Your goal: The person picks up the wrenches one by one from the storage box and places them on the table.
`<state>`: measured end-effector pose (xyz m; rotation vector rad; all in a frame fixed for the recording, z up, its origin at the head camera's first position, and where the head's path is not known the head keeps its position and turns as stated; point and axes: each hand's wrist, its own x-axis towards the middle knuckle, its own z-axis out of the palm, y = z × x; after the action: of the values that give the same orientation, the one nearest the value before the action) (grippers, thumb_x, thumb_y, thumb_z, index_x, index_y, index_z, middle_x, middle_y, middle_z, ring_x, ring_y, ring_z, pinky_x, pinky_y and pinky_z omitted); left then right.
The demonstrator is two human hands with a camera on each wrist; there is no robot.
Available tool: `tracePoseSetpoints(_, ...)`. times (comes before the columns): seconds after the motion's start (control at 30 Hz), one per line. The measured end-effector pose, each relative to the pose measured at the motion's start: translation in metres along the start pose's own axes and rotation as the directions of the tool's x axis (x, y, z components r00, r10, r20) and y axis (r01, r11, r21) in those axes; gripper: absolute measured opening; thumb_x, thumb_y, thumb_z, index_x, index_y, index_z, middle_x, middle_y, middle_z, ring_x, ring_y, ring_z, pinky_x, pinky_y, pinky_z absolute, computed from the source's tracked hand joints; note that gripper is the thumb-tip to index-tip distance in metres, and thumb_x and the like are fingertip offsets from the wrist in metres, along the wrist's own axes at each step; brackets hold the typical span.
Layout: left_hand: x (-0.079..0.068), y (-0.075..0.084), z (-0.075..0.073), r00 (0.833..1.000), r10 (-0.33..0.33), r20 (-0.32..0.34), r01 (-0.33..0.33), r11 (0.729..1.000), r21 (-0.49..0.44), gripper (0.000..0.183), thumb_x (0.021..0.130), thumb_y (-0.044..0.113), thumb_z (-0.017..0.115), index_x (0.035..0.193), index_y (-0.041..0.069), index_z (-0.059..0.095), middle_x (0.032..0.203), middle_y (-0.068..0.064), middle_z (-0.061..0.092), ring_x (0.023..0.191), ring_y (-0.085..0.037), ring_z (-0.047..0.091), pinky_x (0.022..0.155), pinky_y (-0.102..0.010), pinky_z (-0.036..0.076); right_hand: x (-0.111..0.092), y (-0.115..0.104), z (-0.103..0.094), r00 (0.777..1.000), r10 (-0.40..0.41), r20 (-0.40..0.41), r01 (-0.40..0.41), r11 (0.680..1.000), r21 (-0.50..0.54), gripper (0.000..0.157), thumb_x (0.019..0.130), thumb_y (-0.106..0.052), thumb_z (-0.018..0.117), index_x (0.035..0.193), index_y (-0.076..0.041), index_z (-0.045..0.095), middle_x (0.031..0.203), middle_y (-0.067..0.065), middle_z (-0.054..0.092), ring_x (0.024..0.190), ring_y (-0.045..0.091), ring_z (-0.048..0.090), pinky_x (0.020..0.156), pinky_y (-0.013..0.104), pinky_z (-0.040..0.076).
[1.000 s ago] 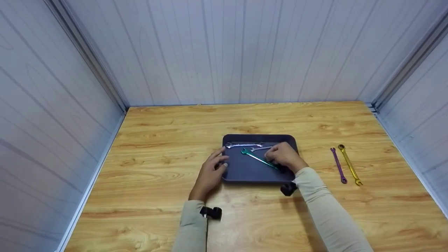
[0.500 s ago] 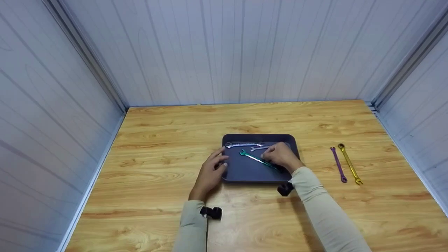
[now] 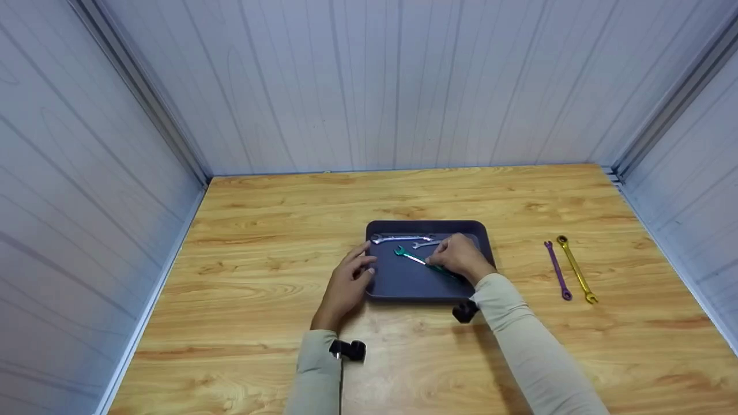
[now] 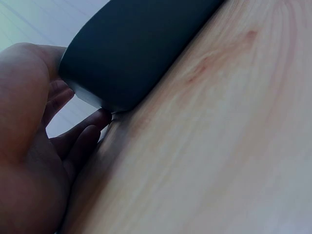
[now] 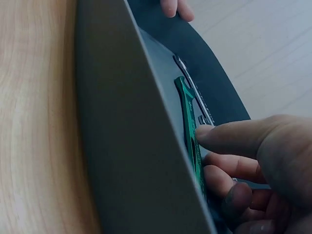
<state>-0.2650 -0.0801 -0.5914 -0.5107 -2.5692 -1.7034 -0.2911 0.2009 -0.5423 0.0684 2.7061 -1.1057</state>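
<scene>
A dark grey tray (image 3: pixel 424 299) stands on the wooden table. At its left end my left hand (image 3: pixel 345 288) holds the rim, some fingertips over the edge and other fingers (image 4: pixel 90 129) low against the outside wall. Inside the tray lies a green combination wrench (image 3: pixel 410 256), its open end toward the left. My right hand (image 3: pixel 461 256) reaches in from the right and pinches this wrench near mid-shaft, the thumb (image 5: pixel 214 135) on its edge. Behind it are a silver wrench (image 3: pixel 403 238) along the far wall and a smaller silver wrench (image 3: pixel 425 244), partly covered by the right hand.
To the right of the tray, a purple wrench (image 3: pixel 557 271) and a longer yellow ratchet wrench (image 3: pixel 576 270) lie side by side on the table (image 3: pixel 259 259). Pale panel walls (image 3: pixel 392 86) stand at the back and on both sides.
My right hand has slid a little left along the green wrench, which has shifted slightly left in the tray. The left hand and the other wrenches stay where they were.
</scene>
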Motion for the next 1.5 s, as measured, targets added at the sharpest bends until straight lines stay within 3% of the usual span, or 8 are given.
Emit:
tracePoseSetpoints(0.33, -0.001, 0.0, -0.001, 1.0, 0.024, 0.004, -0.024, 0.999, -0.022, 0.027, 0.098, 0.009, 0.062, 0.124, 0.004, 0.069, 0.153, 0.003, 0.046, 0.143, -0.019, 0.036, 0.117, -0.039, 0.029, 0.0, -0.006, 0.007, 0.999, 0.023, 0.047, -0.023, 1.0, -0.013, 0.02, 0.079, -0.021, 0.081, 0.067, -0.006, 0.074, 0.069, -0.004, 0.066, 0.061, 0.013, 0.056, 0.054, 0.024, 0.045)
tracePoseSetpoints(0.63, -0.001, 0.001, -0.001, 1.0, 0.019, -0.003, -0.019, 1.0, -0.014, 0.027, 0.097, 0.009, 0.063, 0.123, 0.006, 0.07, 0.152, 0.007, 0.046, 0.143, -0.016, 0.036, 0.118, -0.035, 0.028, -0.001, -0.007, 0.008, 0.996, 0.061, 0.069, -0.064, 0.997, 0.045, 0.027, 0.079, -0.022, 0.083, 0.062, -0.005, 0.07, 0.057, -0.004, 0.057, 0.054, 0.012, 0.049, 0.05, 0.024, 0.041)
tracePoseSetpoints(0.93, -0.002, 0.0, -0.001, 1.0, 0.012, -0.005, -0.012, 1.0, -0.009, 0.027, 0.097, 0.009, 0.063, 0.123, 0.004, 0.069, 0.152, 0.007, 0.046, 0.143, -0.018, 0.036, 0.119, -0.037, 0.026, 0.001, -0.011, 0.011, 0.989, 0.109, 0.101, -0.11, 0.994, 0.006, 0.037, 0.076, -0.019, 0.086, 0.053, -0.012, 0.058, 0.051, -0.006, 0.047, 0.046, 0.01, 0.043, 0.043, 0.025, 0.034)
tracePoseSetpoints(1.1, -0.001, 0.0, -0.001, 1.0, 0.007, -0.007, -0.007, 1.0, -0.02, 0.028, 0.097, 0.008, 0.062, 0.124, 0.004, 0.069, 0.152, 0.007, 0.046, 0.144, -0.018, 0.035, 0.119, -0.038, 0.026, 0.0, -0.011, 0.01, 0.987, 0.128, 0.095, -0.13, 0.991, 0.014, 0.035, 0.077, -0.02, 0.085, 0.055, -0.011, 0.06, 0.053, -0.005, 0.049, 0.048, 0.012, 0.047, 0.045, 0.026, 0.04)
tracePoseSetpoints(1.33, 0.0, 0.002, -0.002, 1.0, 0.026, 0.002, -0.026, 1.0, -0.007, 0.028, 0.097, 0.005, 0.061, 0.124, 0.003, 0.068, 0.153, 0.002, 0.046, 0.144, -0.019, 0.035, 0.118, -0.039, 0.028, -0.002, -0.009, 0.008, 0.994, 0.043, 0.098, -0.04, 0.999, -0.031, 0.037, 0.078, -0.023, 0.082, 0.052, -0.014, 0.058, 0.05, -0.006, 0.048, 0.048, 0.01, 0.045, 0.046, 0.024, 0.036)
tracePoseSetpoints(1.5, 0.0, 0.002, -0.002, 0.999, 0.032, -0.003, -0.032, 0.999, -0.007, 0.027, 0.097, 0.006, 0.061, 0.123, 0.003, 0.069, 0.153, 0.002, 0.046, 0.144, -0.019, 0.036, 0.118, -0.039, 0.029, -0.002, -0.005, 0.006, 0.994, 0.023, 0.112, -0.021, 1.0, -0.017, 0.038, 0.082, -0.024, 0.079, 0.053, -0.012, 0.058, 0.051, -0.006, 0.047, 0.049, 0.011, 0.044, 0.048, 0.025, 0.035)
